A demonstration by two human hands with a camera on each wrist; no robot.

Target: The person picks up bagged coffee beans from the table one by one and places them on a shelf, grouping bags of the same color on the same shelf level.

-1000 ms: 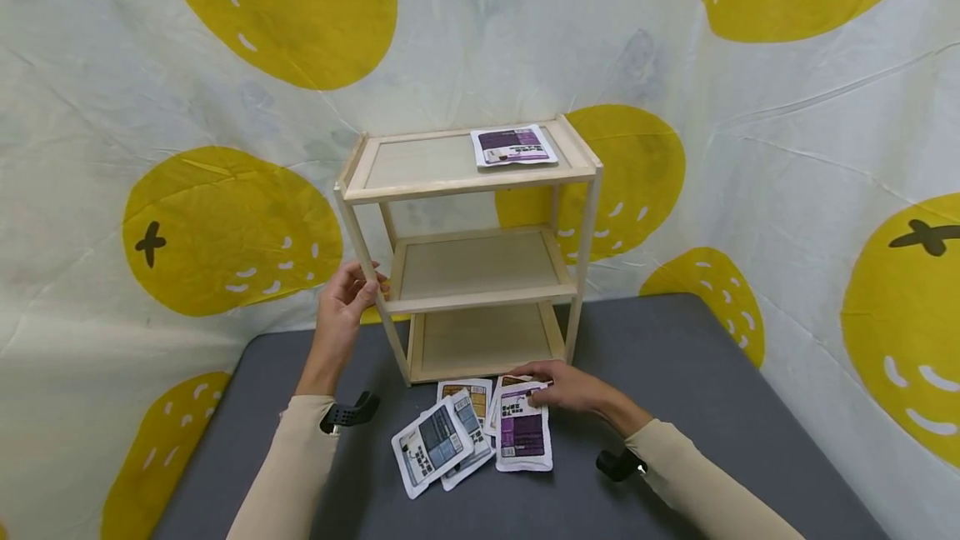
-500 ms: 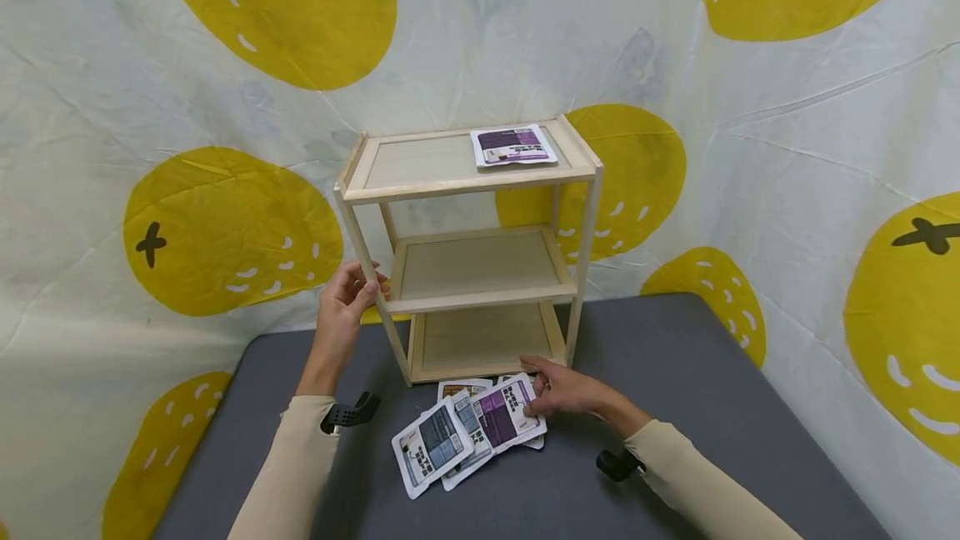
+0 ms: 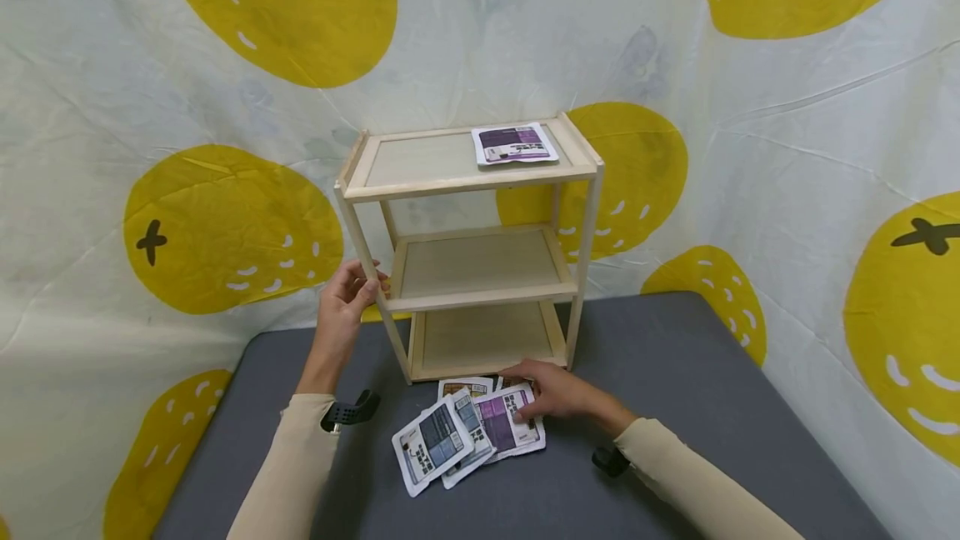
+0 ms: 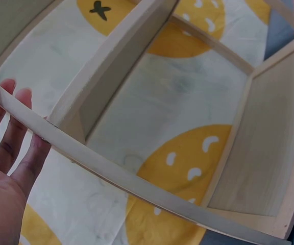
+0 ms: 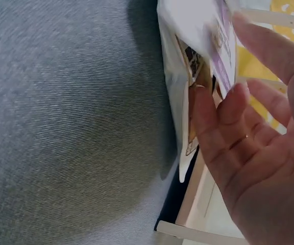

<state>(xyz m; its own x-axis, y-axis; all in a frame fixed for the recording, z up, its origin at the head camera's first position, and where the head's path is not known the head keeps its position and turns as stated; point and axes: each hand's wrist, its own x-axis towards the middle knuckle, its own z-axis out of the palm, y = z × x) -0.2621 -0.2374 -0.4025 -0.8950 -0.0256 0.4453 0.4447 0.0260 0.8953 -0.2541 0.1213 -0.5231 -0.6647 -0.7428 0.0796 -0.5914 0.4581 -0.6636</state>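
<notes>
A three-tier wooden shelf (image 3: 465, 182) stands on the grey table (image 3: 675, 390). My left hand (image 3: 352, 290) holds its left front post, fingers behind the post (image 4: 111, 173) and thumb in front. My right hand (image 3: 542, 403) pinches the edge of a purple packet (image 3: 506, 427) that lies slanted over a loose pile of packets in front of the shelf. In the right wrist view the packet's white edge (image 5: 198, 30) sits between the thumb and fingers (image 5: 223, 117). Another purple packet (image 3: 514, 144) lies on the top tier, at the right.
The pile holds a grey-blue packet (image 3: 433, 444), one half under it (image 3: 472, 423) and a brown one (image 3: 463, 387) by the shelf foot. The middle and bottom tiers hold nothing. A white cloth with yellow fruit prints hangs behind and to both sides.
My right hand lifted the purple packet, turned it from lengthwise to slanted, and brought it left over the other packets. My left hand has stayed on the post.
</notes>
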